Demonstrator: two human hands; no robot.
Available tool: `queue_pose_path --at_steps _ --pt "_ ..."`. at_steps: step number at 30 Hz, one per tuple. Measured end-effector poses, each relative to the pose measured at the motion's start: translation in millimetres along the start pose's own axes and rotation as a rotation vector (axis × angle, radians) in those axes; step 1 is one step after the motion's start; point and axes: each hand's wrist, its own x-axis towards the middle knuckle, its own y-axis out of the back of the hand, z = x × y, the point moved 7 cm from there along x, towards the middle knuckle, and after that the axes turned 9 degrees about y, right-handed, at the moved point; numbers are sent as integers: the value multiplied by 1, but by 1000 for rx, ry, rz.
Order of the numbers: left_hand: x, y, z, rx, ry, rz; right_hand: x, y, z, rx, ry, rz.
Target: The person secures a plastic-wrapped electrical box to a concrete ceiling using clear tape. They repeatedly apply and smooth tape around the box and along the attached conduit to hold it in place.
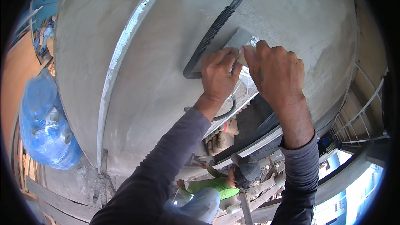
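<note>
Against a grey plastered wall (pixel 154 79), the person's two bare hands work close together at a flat grey plate (pixel 238 37), its upper part showing above the fingers. The right hand (pixel 278 68) is curled, its thumb and forefinger pinching a small pale strip (pixel 241 59), which lies between the hands at the lower side of the plate. The left hand (pixel 219 73) has its fingers bent in just beside the strip; its fingertips are partly hidden, so I cannot tell whether that grip is closed on anything. Crumpled clear plastic (pixel 248 79) shows below and between the hands.

A black corrugated conduit (pixel 208 37) runs down the wall and bends toward the left hand. Left of it, a long silvery strip (pixel 121 46) curves along the plaster. At far left is a bundle in blue plastic (pixel 50 121). Below, beyond the forearms, a co-worker in a green top (pixel 216 188) and grey cap (pixel 249 166) is near some timbers (pixel 260 196).
</note>
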Motion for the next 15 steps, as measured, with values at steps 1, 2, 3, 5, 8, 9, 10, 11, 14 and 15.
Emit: queue_pose_path --at_steps 1,2,3,5,8,9,10,11,14,15 --pt "1 0 0 -4 4 -19 -3 0 3 -9 -3 18" --pt "1 -1 0 -5 11 -38 -7 0 6 -17 -7 36" --pt "1 0 3 7 -6 -34 -10 -1 9 -23 3 59" --pt "2 2 6 44 -32 -18 -15 -4 24 134 22 43" --pt "3 -1 6 52 -22 -28 -22 -6 39 261 73 112" --pt "2 -1 6 37 -16 -29 -25 -10 44 274 56 104" --pt "3 -2 6 22 -7 -26 -28 -11 48 257 64 129" --pt "3 -4 6 8 1 -23 -30 -14 54 228 39 112" --pt "1 -5 8 9 2 -5 -39 -29 64 147 -48 41" --pt "2 -6 9 21 -5 -5 -42 -34 66 123 -79 26"
